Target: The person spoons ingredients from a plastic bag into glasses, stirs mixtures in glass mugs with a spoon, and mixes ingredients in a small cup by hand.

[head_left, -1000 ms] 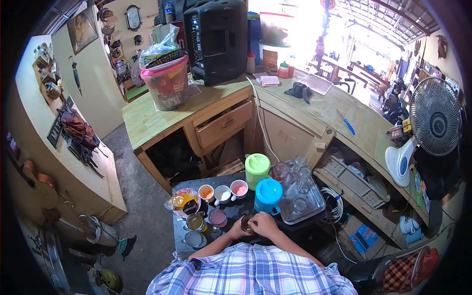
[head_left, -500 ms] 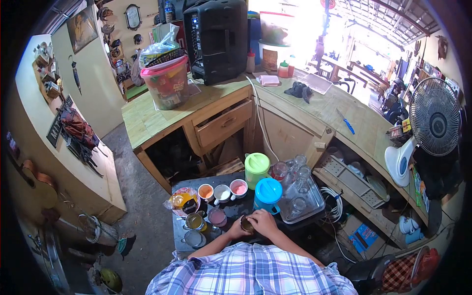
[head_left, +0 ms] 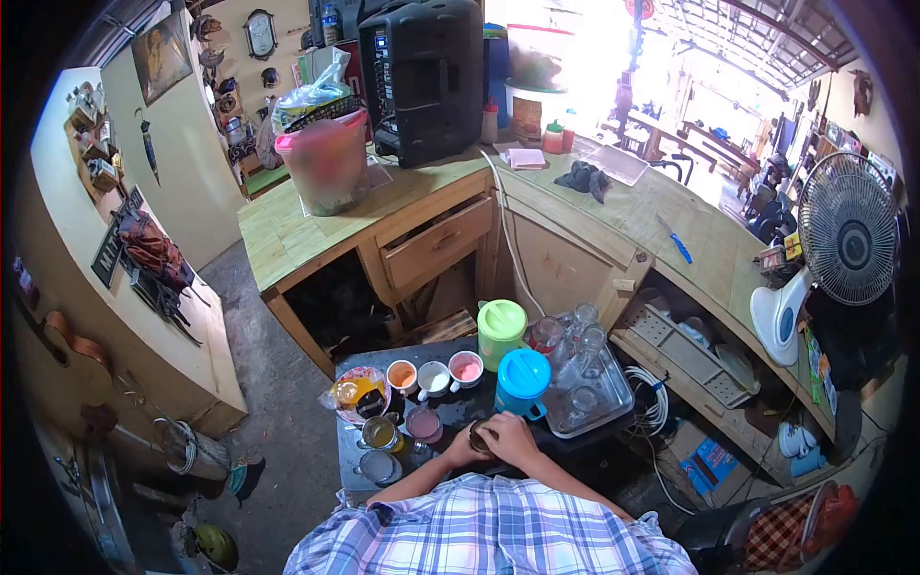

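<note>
Close to my body, a small dark glass [head_left: 478,439] is between my two hands. My left hand [head_left: 460,450] is wrapped around its side. The fingers of my right hand [head_left: 511,436] are curled over its top, hiding most of it. To the left stand a glass mug of yellow liquid [head_left: 382,434], a glass with pinkish liquid [head_left: 423,423] and a greyish glass mug [head_left: 379,468]. Behind them is a row of white cups with orange [head_left: 402,375], white [head_left: 433,377] and pink [head_left: 466,366] contents. A blue lidded pitcher [head_left: 522,379] stands just beyond my right hand.
A green lidded pitcher [head_left: 501,331] stands behind the blue one. Several clear glasses crowd a metal tray [head_left: 616,401] on the right. A plate [head_left: 351,410] bears a bag of orange liquid at left. A wooden counter [head_left: 422,196] borders the far side, with a blue-handled knife [head_left: 680,247].
My right hand has shifted slightly over the top of the glass. My left hand stays around it, and the other things have not moved.
</note>
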